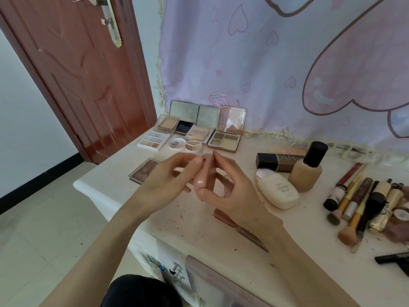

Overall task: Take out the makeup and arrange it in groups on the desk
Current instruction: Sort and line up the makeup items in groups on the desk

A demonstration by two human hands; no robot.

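Both hands meet above the middle of the white desk [177,227] on a small pink compact [204,171]. My left hand [168,178] pinches its upper left side with thumb and fingers. My right hand [225,187] grips its right side, index finger on the top edge and thumb on the lower edge. Several open palettes [223,140] are grouped at the back left. Bottles [306,171] stand right of the hands. Brushes and tubes [363,202] lie in a pile at the far right.
A brown palette [143,170] lies partly behind my left hand. Pink slim items [223,216] lie under my right wrist. A black tube [394,257] sits near the right edge. A red door [84,80] is left, a purple curtain [265,63] behind.
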